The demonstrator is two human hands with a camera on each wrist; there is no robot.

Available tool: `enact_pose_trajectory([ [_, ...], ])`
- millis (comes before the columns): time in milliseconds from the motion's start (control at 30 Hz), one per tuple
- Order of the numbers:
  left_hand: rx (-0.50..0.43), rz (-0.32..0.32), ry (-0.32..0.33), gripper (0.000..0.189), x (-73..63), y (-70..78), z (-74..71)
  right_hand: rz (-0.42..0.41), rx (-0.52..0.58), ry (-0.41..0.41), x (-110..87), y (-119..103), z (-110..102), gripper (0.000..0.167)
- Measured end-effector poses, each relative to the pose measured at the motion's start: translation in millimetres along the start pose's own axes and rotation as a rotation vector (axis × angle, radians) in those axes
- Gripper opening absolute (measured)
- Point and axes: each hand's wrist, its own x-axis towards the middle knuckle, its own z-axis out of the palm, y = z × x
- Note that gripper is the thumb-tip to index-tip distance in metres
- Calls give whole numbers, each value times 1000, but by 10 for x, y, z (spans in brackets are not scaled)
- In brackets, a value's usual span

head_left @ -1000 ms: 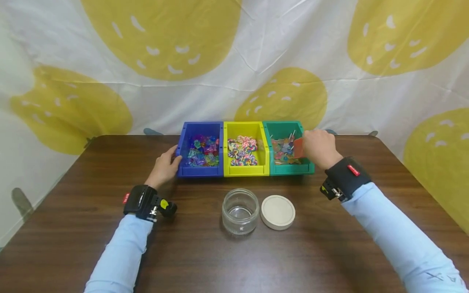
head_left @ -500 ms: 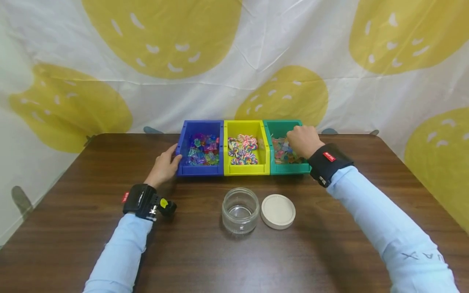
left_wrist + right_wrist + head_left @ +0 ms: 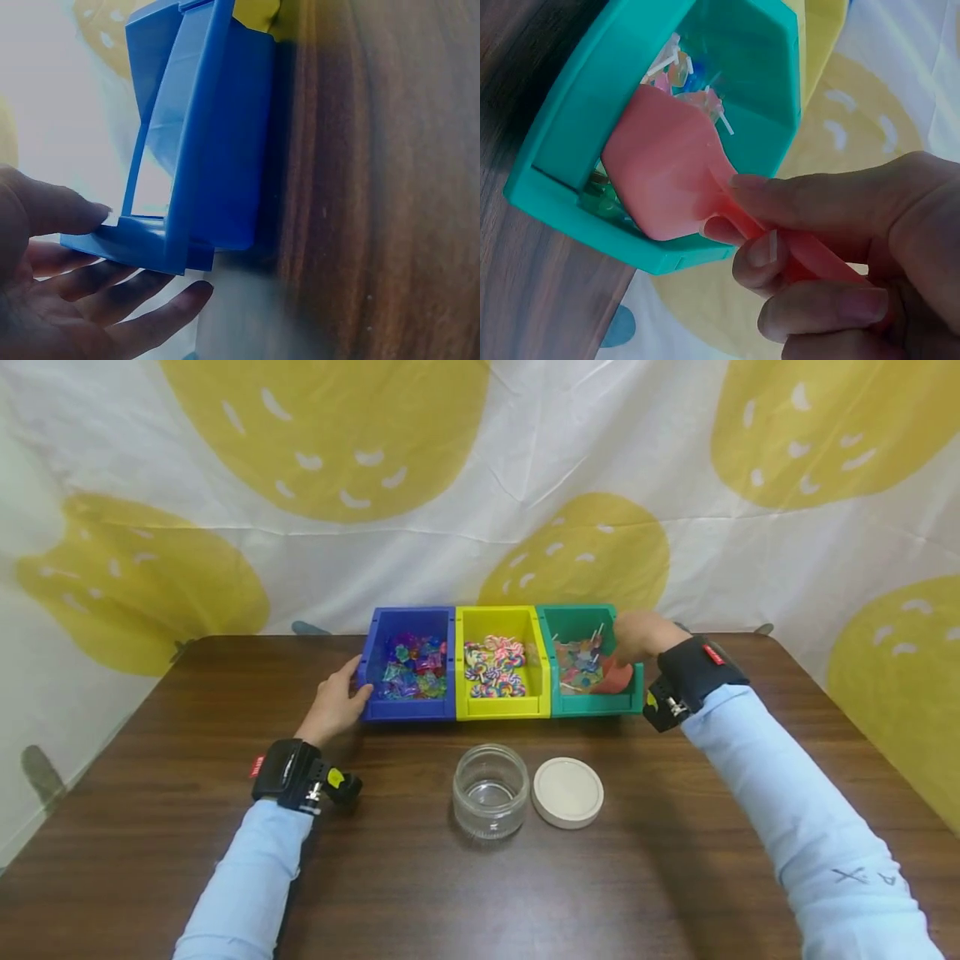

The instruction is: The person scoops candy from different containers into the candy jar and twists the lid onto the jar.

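Head view: right hand (image 3: 643,635) holds a red scoop (image 3: 667,165) by the handle, thumb along one side, fingers curled round the other, grip narrow. Scoop's blade is at the front right corner of the green bin (image 3: 573,622), over small see-through candies (image 3: 581,662), some with white sticks. Can't tell whether blade touches them.

Left hand (image 3: 332,706) grips the outer front corner of the blue bin (image 3: 408,710), thumb on the rim, fingers below it in the left wrist view. Blue bin has shiny clear-coloured candies (image 3: 416,672) in it.

Yellow bin (image 3: 504,708) sits between blue and green, sides lined up in one row; striped swirl candies (image 3: 497,672) inside. Glass jar (image 3: 491,793) stands upright and uncovered on the bench (image 3: 405,893), nearer the person than the row. White lid (image 3: 568,793) lies flat just right of it; can't tell if they touch. White cloth (image 3: 585,468) with big yellow shapes hangs behind. Light blue sleeves (image 3: 795,802), black wristbands (image 3: 701,668) on both arms.
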Motion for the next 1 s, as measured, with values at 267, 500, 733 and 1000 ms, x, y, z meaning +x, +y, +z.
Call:
enact_pose_trajectory([
  [267,-4,-8,-5,54,-14,-4,-15,-98,34,94,714,647,530,29],
  [500,9,1,-1,54,-33,-3,-29,-77,130,143,1252,985,1042,37],
  [733,-4,-8,12,56,-15,-3,-34,32,251,248,1435,927,1350,22],
  [1000,-1,27,-4,55,-6,9,26,143,293,246,1466,840,1587,30],
])
